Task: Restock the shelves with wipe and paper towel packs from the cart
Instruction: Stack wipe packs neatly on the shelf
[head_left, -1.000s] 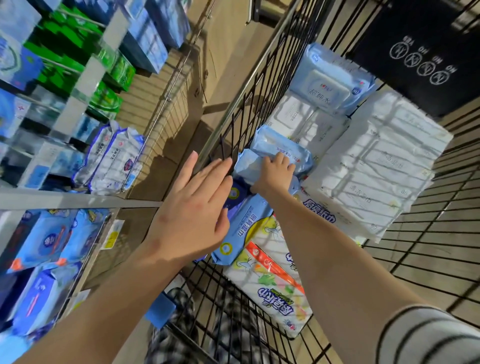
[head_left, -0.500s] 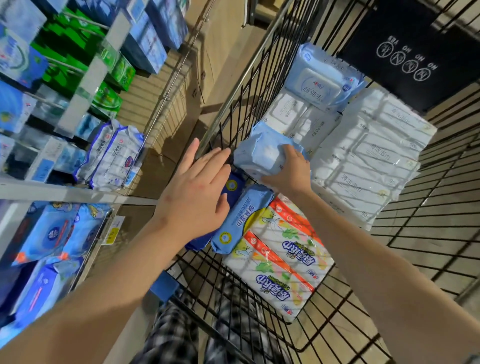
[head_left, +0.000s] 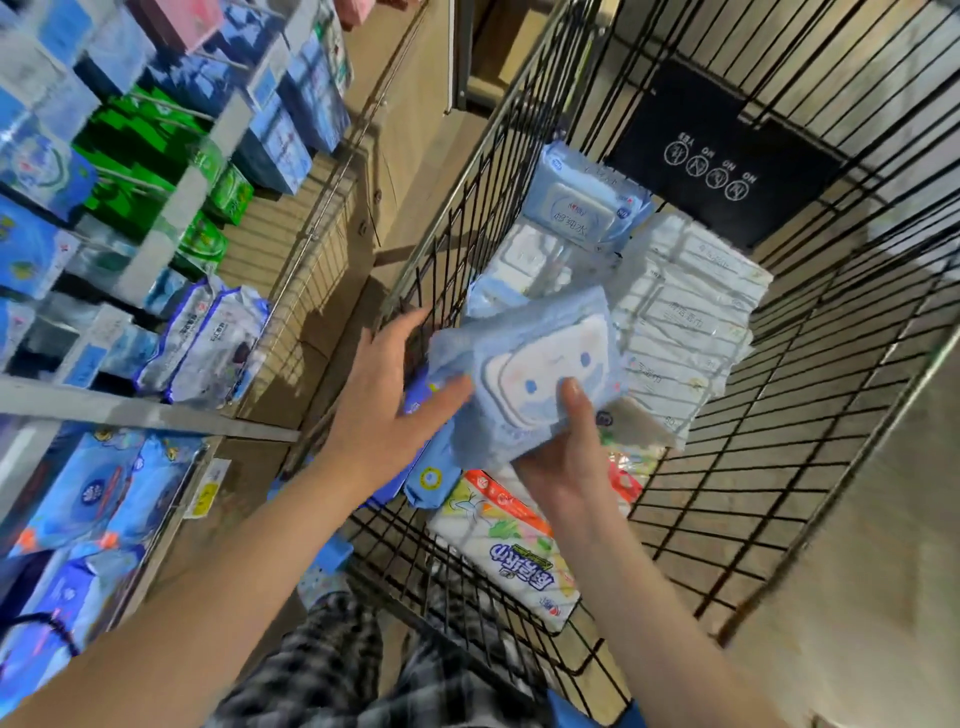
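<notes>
One cart (head_left: 779, 441), one left hand (head_left: 384, 410), one right hand (head_left: 566, 467), one held blue wipe pack (head_left: 540, 374), one printed paper towel pack (head_left: 514, 551).

A black sign (head_left: 727, 156) on the far wall of the wire cart (head_left: 857, 364) reads "NO" four times, each beside a crossed-out circle, all upside down. Below it, a pale blue wipe pack (head_left: 587, 202) bears upside-down Chinese characters, seemingly 超纯水. Print on the paper towel pack (head_left: 519, 561) and the raised wipe pack (head_left: 535, 374) is too blurred to read.
</notes>
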